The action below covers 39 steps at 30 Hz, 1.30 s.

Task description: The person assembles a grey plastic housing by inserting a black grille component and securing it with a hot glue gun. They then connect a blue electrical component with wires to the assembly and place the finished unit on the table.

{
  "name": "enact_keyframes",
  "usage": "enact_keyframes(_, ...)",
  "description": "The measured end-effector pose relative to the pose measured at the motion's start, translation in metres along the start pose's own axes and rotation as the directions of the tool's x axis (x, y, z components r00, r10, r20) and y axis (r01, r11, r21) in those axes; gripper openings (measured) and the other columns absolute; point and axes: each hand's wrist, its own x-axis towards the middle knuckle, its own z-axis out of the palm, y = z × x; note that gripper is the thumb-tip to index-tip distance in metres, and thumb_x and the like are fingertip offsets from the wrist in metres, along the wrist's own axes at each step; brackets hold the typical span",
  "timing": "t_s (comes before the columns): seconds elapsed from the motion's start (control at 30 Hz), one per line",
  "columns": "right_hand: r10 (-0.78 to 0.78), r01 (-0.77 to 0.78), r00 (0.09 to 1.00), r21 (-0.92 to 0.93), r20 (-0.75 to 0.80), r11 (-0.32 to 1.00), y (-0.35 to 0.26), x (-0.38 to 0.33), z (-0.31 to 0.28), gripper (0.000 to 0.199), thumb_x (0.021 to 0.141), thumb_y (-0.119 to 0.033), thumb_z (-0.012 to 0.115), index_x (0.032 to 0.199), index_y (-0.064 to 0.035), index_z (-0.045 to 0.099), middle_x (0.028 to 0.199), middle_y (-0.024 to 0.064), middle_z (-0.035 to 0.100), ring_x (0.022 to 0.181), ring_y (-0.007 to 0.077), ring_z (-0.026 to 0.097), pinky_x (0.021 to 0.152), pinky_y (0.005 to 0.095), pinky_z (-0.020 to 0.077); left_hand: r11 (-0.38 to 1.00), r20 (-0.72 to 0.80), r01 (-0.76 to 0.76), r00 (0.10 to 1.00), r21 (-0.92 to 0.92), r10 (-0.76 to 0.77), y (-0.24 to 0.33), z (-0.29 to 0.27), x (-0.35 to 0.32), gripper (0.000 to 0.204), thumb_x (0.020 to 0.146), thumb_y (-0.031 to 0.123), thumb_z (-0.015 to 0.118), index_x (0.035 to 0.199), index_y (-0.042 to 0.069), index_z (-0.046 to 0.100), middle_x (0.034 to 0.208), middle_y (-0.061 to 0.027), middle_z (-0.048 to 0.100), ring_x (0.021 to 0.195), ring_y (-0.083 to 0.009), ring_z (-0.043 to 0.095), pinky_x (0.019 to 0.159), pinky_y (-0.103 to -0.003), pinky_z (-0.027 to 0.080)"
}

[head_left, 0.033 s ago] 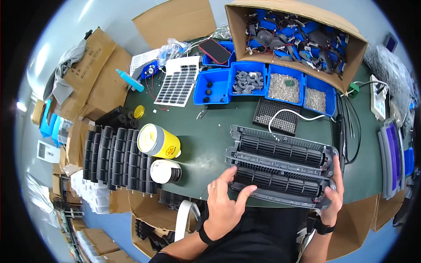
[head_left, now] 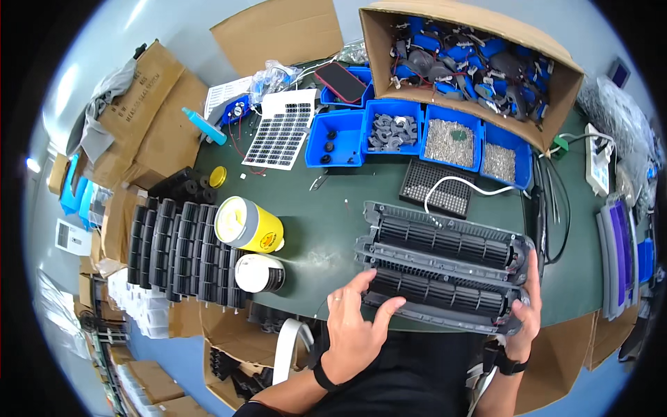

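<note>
Head view: two dark grey housings with black finned rollers are lying side by side along the surface's (head_left: 323,201) near edge, right of its middle. The near housing (head_left: 439,293) is sitting right at that edge; the far housing (head_left: 445,242) is lying just beyond it. Left hand (head_left: 353,333) is spreading thumb and index finger wide, index tip reaching the near housing's left end, thumb lying by its near side; the housing is extending rightward from this hand. Right hand (head_left: 526,320) is bracing the pair's right ends, thumb resting on the near housing's end, a finger stretching up beside the far one; can't tell if it's gripping. Black tray (head_left: 439,186) is sitting beyond the housings, toward the far edge. Yellow canister (head_left: 258,224), white-topped tub (head_left: 260,273) and black rollers (head_left: 187,250) are standing or lying toward the surface's near left corner, well apart from both housings.
</note>
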Motion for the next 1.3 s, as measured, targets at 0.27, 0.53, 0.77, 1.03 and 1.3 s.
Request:
enact_keyframes(0.27, 0.103, -0.105, 0.994, 0.084, 0.034, 0.991, -0.007, 0.0, 0.005, 0.117, 0.07, -0.033, 0.069, 0.169, 0.0034, 0.018, 0.164, 0.0252, 0.039, 0.149, 0.0361, 0.044, 0.125, 0.0448, 0.0325, 0.993, -0.058, -0.111, 0.992, 0.046, 0.113, 0.003, 0.002, 0.002, 0.047, 0.079, 0.013, 0.091, 0.117, 0.003, 0.067, 0.12, -0.0196, 0.075, 0.092, -0.0327, 0.067, 0.087, -0.041, 0.049)
enact_keyframes(0.53, 0.082, -0.086, 0.996, 0.126, 0.034, 0.988, -0.01, 0.0, 0.013, 0.113, 0.068, -0.029, 0.064, 0.167, 0.0054, 0.022, 0.165, 0.025, 0.04, 0.15, 0.0359, 0.044, 0.126, 0.0449, 0.0315, 0.986, 0.229, 0.126, 0.968, -0.114, -0.097, 0.007, -0.048, 0.021, 0.06, 0.087, 0.021, 0.089, 0.136, -0.001, 0.062, 0.123, -0.0209, 0.074, 0.113, -0.0338, 0.073, 0.099, -0.04, 0.056)
enact_keyframes(0.77, 0.069, -0.071, 0.997, 0.108, 0.027, 0.992, -0.015, 0.001, 0.004, 0.114, 0.066, -0.028, 0.065, 0.167, 0.006, 0.023, 0.163, 0.0248, 0.041, 0.148, 0.0348, 0.045, 0.125, 0.0429, 0.0326, 0.908, 0.149, -0.379, 0.922, 0.178, 0.356, 0.011, -0.091, 0.164, 0.043, 0.093, 0.012, 0.075, 0.131, -0.004, 0.064, 0.123, -0.0286, 0.071, 0.112, -0.044, 0.07, 0.099, -0.049, 0.055)
enact_keyframes(1.03, 0.044, -0.048, 0.996, 0.048, 0.075, 0.998, 0.003, 0.001, -0.009, 0.107, 0.067, -0.027, 0.061, 0.163, 0.0082, 0.033, 0.168, 0.0227, 0.038, 0.154, 0.0314, 0.04, 0.128, 0.0393, 0.0256, 0.764, 0.296, -0.133, 0.952, 0.631, -0.08, -0.094, 0.007, 0.3, 0.016, 0.085, 0.004, 0.068, 0.097, -0.004, 0.074, 0.102, -0.0323, 0.075, 0.098, -0.0457, 0.075, 0.088, -0.051, 0.062)
enact_keyframes(1.3, 0.054, -0.049, 0.997, -0.082, 0.055, 0.995, 0.008, -0.003, -0.023, 0.103, 0.066, -0.03, 0.061, 0.161, 0.0046, 0.041, 0.174, 0.0248, 0.026, 0.16, 0.0332, 0.029, 0.129, 0.0412, 0.0209, 0.657, 0.333, -0.22, 0.942, 0.721, -0.051, -0.128, 0.054, 0.314, 0.016, 0.087, 0.012, 0.074, 0.097, 0.0, 0.072, 0.104, -0.0271, 0.075, 0.096, -0.0436, 0.075, 0.087, -0.051, 0.061)
